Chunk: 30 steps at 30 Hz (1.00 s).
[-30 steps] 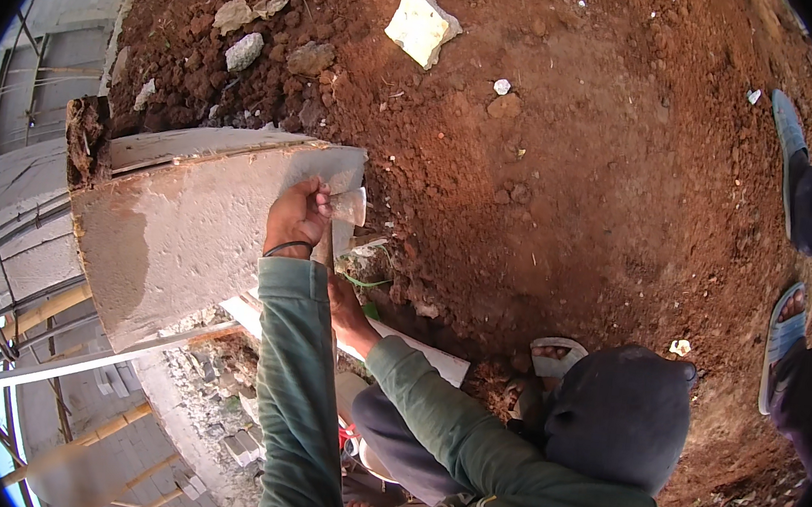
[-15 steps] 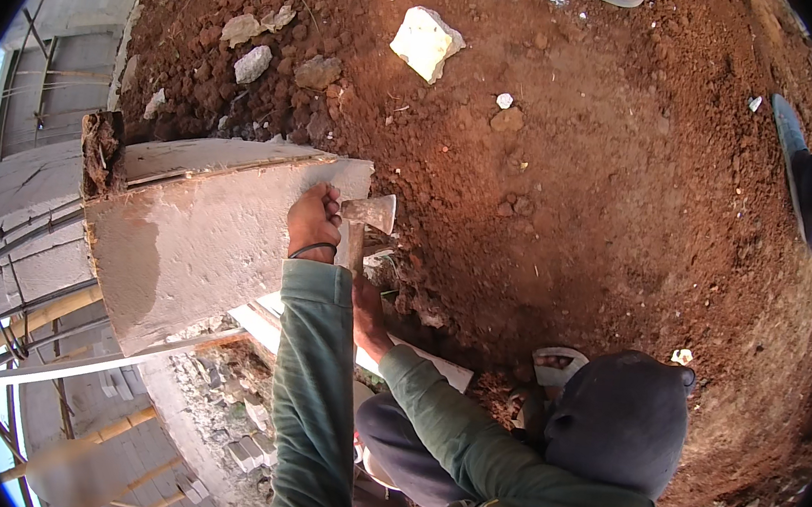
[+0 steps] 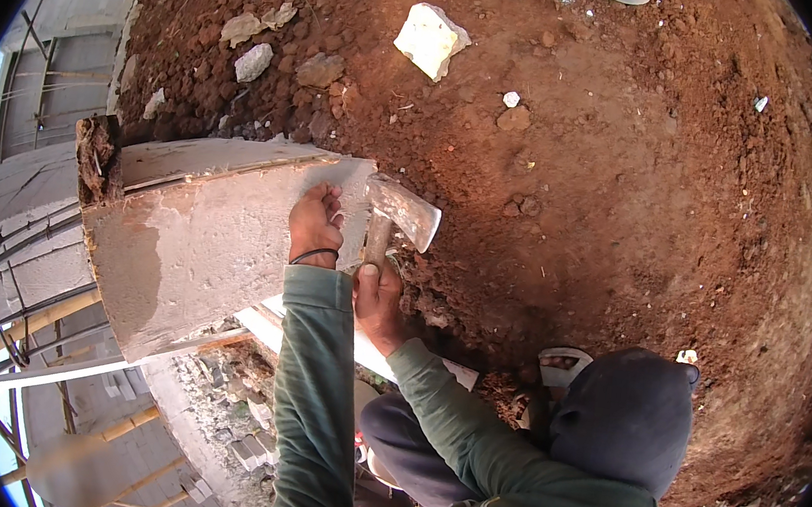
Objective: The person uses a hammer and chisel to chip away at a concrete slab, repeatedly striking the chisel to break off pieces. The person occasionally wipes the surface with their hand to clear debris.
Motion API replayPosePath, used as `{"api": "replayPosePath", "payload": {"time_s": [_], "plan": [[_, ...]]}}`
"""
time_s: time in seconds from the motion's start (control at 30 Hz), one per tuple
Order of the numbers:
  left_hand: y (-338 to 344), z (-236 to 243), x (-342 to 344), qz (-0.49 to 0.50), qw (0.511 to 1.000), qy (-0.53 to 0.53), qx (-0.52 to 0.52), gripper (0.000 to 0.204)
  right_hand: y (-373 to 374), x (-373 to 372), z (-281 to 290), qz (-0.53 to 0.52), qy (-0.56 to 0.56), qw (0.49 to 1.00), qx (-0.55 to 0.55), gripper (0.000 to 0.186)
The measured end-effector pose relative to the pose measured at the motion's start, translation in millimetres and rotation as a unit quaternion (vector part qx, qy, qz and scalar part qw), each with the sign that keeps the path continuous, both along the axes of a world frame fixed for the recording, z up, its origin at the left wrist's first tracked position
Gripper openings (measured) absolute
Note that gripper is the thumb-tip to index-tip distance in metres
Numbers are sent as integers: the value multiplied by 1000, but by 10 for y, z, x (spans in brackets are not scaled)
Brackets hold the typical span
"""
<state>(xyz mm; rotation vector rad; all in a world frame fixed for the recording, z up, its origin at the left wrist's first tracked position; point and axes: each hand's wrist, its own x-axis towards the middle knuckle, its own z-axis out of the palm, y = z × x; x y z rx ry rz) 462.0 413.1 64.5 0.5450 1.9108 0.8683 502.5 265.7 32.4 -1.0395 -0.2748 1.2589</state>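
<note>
Red-brown clumpy earth (image 3: 626, 206) filled most of the view, strewn with stones. A pale angular block of stone (image 3: 431, 39) lay at about twelve o'clock from the hands, well apart from them, and a cluster of grey rocks (image 3: 255, 48) sat toward eleven o'clock, near the upper edge of the board. A small white pebble (image 3: 511, 98) lay between the pale block and the hammer. At five o'clock a dark hood (image 3: 624, 421) covered the head of the person in the green sleeves, hiding the ground beneath it. At seven o'clock, below the ledge, lay rubble and bamboo poles (image 3: 105, 430).

The wooden board (image 3: 202, 244) was broad, flat and caked with dried grey cement, its surface rough and its far left end ragged and splintered. The hammer (image 3: 400, 216) had a dull, cement-crusted metal head, wedge-shaped, on a short wooden handle.

The left hand (image 3: 316, 227) lay flat on the board's right end, fingers spread over the surface, a dark band at the wrist. The right hand (image 3: 377, 300) was closed around the hammer's handle, at about four o'clock from the left. The hammer's head stood just beside the board's right corner, at one o'clock from the left hand; whether it touched the wood could not be told.
</note>
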Motion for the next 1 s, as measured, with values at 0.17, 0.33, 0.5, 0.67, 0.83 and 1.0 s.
{"api": "replayPosePath", "payload": {"time_s": [0.17, 0.33, 0.5, 0.67, 0.83, 1.0], "plan": [[-39, 63, 40, -5, 1000, 1, -3, 13, -47, -82, -176, 53, 82, 993, -68, 36], [5, 52, -38, -34, 999, 6, -23, 11, -197, -171, -303, 134, 306, 928, -168, 41], [-188, 284, 135, -84, 994, -55, 44, 14, -252, -393, -206, 178, 319, 916, -166, 41], [-895, 1407, 235, -266, 699, 594, 297, 16, -203, -430, -194, 209, 338, 898, -189, 40], [-1509, 1886, -98, -133, 622, 684, 358, 14, -241, -364, -172, 217, 324, 902, -183, 43], [-1369, 1015, -515, -530, 87, 841, 62, 86, -236, -354, -233, 232, 260, 915, -205, 46]]}}
